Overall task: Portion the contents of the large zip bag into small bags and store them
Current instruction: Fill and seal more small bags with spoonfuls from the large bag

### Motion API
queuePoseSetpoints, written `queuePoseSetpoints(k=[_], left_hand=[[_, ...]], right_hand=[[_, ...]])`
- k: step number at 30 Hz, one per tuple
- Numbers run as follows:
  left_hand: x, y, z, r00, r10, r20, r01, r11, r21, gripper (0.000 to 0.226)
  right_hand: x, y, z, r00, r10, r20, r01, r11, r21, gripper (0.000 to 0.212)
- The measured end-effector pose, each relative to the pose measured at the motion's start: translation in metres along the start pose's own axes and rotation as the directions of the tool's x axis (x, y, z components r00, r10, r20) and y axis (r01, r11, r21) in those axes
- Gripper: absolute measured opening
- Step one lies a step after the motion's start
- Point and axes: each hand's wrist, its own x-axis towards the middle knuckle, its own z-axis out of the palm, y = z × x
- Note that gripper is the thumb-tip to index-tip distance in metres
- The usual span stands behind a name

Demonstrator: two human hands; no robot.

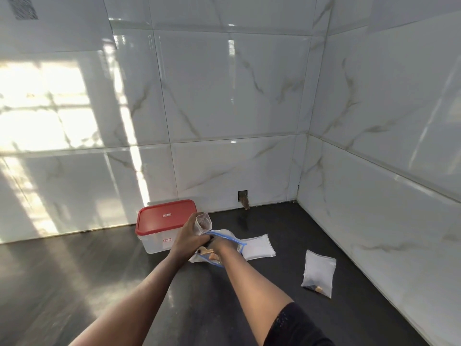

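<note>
While the left hand (189, 234) is gripping the small bag (203, 222) upright, the right hand (219, 245) is digging inside the large zip bag (238, 242) on the counter (274, 300), grip unseen; that floppy small bag is risking spills.

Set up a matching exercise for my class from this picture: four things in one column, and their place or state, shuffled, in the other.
Things
1. container
2. large zip bag
3. open small bag
4. filled small bag

Place or state
A. lies alone on the counter, towards the right wall
B. closed with a red lid
C. the right hand reaches into it
D. held up by the left hand

Pairs: 1-B, 2-C, 3-D, 4-A
</note>
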Motion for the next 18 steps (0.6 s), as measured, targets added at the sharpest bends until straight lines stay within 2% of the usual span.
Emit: queuePoseSetpoints(k=[2,4,6,11,13,18], left_hand=[[0.0,-0.002,-0.001,1.0,0.012,0.003,-0.012,1.0,-0.005,0.056],[-0.001,-0.003,-0.002,1.0,0.017,0.007,-0.017,1.0,-0.007,0.055],[-0.002,-0.003,-0.003,1.0,0.012,0.002,-0.012,1.0,-0.007,0.054],[-0.007,0.0,-0.005,1.0,0.004,-0.007,-0.004,1.0,-0.022,0.058],[-0.008,-0.001,-0.007,1.0,0.005,-0.013,-0.005,0.999,-0.034,0.058],[-0.01,-0.005,-0.01,1.0,0.005,-0.001,-0.005,0.999,-0.038,0.058]], right_hand=[[-0.005,0.001,0.004,1.0,0.011,0.011,-0.009,0.985,-0.174,0.022],[-0.009,0.001,0.004,0.996,0.061,0.072,-0.048,0.985,-0.167,0.031],[-0.009,0.002,-0.001,0.995,0.048,0.09,-0.032,0.985,-0.169,0.033],[-0.009,0.005,0.003,0.998,0.008,0.059,0.009,0.96,-0.278,0.034],[-0.006,0.006,0.002,0.999,0.003,0.052,0.009,0.971,-0.24,0.036],[-0.006,0.012,0.002,0.994,-0.109,-0.027,0.094,0.943,-0.32,0.036]])
